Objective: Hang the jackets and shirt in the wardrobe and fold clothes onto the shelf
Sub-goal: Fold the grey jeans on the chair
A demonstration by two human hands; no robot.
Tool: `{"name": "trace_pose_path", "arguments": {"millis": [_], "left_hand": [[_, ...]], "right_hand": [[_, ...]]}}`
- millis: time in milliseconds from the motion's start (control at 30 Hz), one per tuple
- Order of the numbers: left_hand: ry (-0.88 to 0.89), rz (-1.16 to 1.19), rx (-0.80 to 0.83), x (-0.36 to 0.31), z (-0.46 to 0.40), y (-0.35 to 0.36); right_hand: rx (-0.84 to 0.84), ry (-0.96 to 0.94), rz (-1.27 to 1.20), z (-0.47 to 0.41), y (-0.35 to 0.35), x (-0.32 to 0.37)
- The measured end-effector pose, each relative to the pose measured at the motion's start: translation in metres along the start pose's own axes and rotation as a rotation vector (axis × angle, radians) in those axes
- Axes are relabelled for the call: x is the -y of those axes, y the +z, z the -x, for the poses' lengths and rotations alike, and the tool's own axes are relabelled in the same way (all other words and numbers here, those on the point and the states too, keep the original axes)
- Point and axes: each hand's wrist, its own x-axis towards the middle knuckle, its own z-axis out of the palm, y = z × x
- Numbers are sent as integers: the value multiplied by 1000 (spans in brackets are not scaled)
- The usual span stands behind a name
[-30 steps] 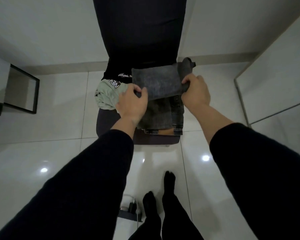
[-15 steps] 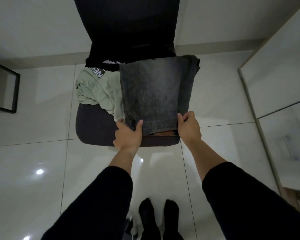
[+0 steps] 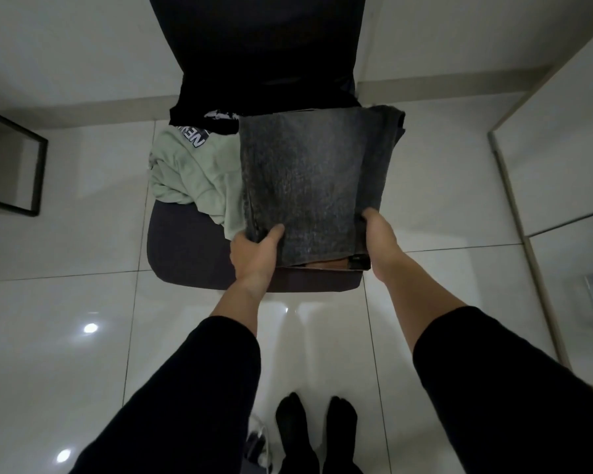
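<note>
We see coarse, matt, faded grey denim jeans (image 3: 308,186), a soft pale-green cloth garment (image 3: 199,176), a matt dark fabric chair seat (image 3: 182,248), and glossy white floor tiles (image 3: 55,336).

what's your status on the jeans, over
Left hand and right hand grip the folded jeans at the near edge, on the chair. Green shirt alongside, touching.

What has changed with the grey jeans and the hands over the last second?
The folded dark grey denim jeans had their top flap drawn from the chair's back edge toward the person, covering the waistband. Left hand and right hand came with it and now grip the near corners. The pale green sweatshirt, the black garment on the backrest and the dark padded chair stayed put.
</note>
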Motion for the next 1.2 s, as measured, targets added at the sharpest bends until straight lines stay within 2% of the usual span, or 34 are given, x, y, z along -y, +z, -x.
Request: {"name": "trace_pose_path", "arguments": {"millis": [67,233,333,467,633,933,1200], "left_hand": [[-21,109,38,-6,3,0],[3,190,44,-20,10,-2],[41,204,83,-35,15,-3],[137,182,31,-67,31,-6],[258,124,70,-110,66,-1],[439,57,350,-182,162,36],[614,-42,695,-204,285,79]], "right_hand": [[11,-4,-12,7,2,7],[47,21,-62,26,1,23],[-18,-73,-93,30,-2,33],[-135,-209,-44,49,-11,58],[-249,-264,-9,84,-48,91],[-507,-311,-184,171,-160,116],[-821,-275,-307,275,-274,85]]}}
